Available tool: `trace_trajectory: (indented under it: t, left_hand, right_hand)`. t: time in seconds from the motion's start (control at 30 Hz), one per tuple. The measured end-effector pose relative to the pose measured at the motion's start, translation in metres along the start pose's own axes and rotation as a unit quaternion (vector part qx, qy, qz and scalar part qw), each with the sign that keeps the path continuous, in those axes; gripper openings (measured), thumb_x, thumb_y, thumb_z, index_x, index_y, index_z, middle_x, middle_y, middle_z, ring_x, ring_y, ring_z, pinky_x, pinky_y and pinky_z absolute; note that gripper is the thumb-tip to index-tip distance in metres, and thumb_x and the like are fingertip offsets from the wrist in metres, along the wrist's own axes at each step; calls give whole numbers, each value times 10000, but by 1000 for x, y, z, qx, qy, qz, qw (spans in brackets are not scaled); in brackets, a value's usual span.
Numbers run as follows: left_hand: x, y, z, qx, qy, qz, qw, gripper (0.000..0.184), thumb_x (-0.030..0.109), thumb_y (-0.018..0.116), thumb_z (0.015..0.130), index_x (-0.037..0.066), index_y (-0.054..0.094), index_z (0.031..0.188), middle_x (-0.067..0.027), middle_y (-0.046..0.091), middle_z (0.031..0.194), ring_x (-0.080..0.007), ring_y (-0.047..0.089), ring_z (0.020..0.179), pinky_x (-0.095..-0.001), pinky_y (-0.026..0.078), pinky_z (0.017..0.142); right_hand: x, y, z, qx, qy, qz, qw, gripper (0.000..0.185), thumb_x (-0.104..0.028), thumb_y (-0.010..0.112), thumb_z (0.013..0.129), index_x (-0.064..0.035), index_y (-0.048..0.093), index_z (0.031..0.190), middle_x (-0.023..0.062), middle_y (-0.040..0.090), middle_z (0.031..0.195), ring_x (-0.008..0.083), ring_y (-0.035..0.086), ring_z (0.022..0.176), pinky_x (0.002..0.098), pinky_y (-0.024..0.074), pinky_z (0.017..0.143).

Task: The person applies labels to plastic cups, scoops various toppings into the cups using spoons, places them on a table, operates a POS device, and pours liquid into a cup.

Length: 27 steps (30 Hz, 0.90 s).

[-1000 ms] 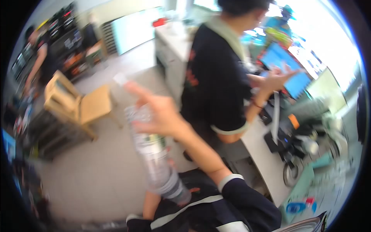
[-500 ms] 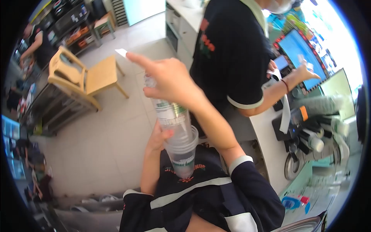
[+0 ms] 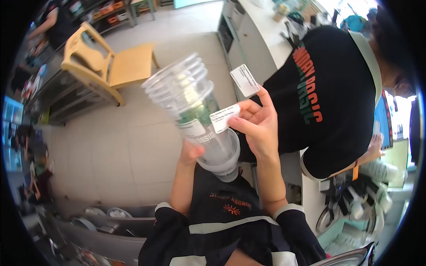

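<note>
A stack of clear plastic cups (image 3: 195, 128) with green and white print tilts in front of my chest, its rims up and to the left. My left hand (image 3: 191, 153) is wrapped round its lower part. My right hand (image 3: 259, 122) is beside the stack on the right, with two printed white labels. One label (image 3: 225, 119) is pinched between thumb and finger, close against the cups. The other label (image 3: 245, 80) sticks to the tip of a raised finger. A further cup (image 3: 226, 164) sits round the bottom of the stack.
A co-worker in a black shirt (image 3: 328, 97) stands close on the right, by a white counter (image 3: 313, 199) with equipment. A wooden chair (image 3: 131, 66) stands at the upper left. Grey bins (image 3: 106, 246) lie lower left. Another person (image 3: 60, 26) is far left.
My right hand has moved down and right, off the top of the cups, and now shows two labels instead of one. The cup stack has tilted left. The co-worker appears further right, bent over.
</note>
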<state>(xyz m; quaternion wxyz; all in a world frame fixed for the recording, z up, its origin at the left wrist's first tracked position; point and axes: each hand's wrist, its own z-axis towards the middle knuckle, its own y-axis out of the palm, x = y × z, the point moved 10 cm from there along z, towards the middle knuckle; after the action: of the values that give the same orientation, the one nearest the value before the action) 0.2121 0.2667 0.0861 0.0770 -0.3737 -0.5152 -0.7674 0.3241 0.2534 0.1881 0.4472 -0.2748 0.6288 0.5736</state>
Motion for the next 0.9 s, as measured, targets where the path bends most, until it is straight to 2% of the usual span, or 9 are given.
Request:
trace_trajectory:
  t: [0.17,0.3,0.33,0.4,0.5,0.57,0.67,0.77,0.9]
  left_hand:
    - [-3,5,36,-80,-51,-9,995,851,397,650,605,-42,274,1230,-163,399,1196,-291,426,1080,-364,365,899]
    - [-9,26,48,-191,-43,-38,980,882,400,644,625,53,182,1292,-146,419,1163,-317,442,1033,-448,369,851]
    - [-10,37,48,-218,-59,-57,972,890,383,654,618,64,173,1295,-144,414,1167,-318,439,1035,-454,365,850]
    - [-11,66,40,-285,-102,-107,947,908,351,674,603,84,156,1300,-142,405,1176,-321,432,1040,-466,359,846]
    - [0,105,23,-383,-152,-166,896,944,303,703,582,115,131,1309,-139,391,1189,-326,422,1047,-485,349,842]
    - [13,122,11,-435,-173,-192,863,974,270,723,567,135,114,1315,-136,382,1198,-328,415,1051,-497,343,838]
    - [25,143,-3,-486,-196,-217,824,1024,222,752,546,166,89,1324,-133,368,1211,-333,405,1058,-515,333,833]
    - [31,146,-17,-482,-236,-231,812,1119,127,792,517,227,32,1333,-123,345,1237,-344,394,1068,-551,320,820]
    - [13,154,-51,-454,-278,-281,798,1062,194,760,572,157,22,1335,-157,319,1263,-374,393,1077,-527,307,904]
  right_hand:
    - [-1,-10,11,43,-48,-22,998,787,132,656,578,2,245,1237,99,555,784,166,575,777,269,467,732]
    - [-35,-12,-11,145,-176,-332,915,994,-46,780,530,-2,153,1301,101,602,843,143,599,755,245,501,594]
    - [-41,-7,-24,150,-231,-390,878,1061,-153,810,499,-25,146,1317,142,543,1074,132,608,764,227,504,533]
    - [-59,-9,-40,182,-254,-364,877,1021,-210,794,521,-77,177,1324,163,227,1347,237,560,942,220,495,598]
    - [-55,-31,-81,274,-212,-346,872,894,-215,739,609,-80,209,1316,164,338,1293,270,523,991,251,489,633]
    - [-20,-28,-95,232,-167,-369,884,776,-231,672,685,-84,234,1309,163,437,1212,255,536,955,292,477,680]
    - [14,-51,-150,248,-50,-336,907,728,-242,643,708,-75,253,1300,154,512,1109,242,551,912,332,453,739]
    - [57,-70,-205,270,-28,-253,929,824,-292,675,682,-65,199,1315,147,488,1136,229,516,959,342,401,830]
    - [72,-24,-234,177,-190,-212,942,990,-300,744,607,-54,114,1330,154,451,1170,232,453,1042,341,337,904]
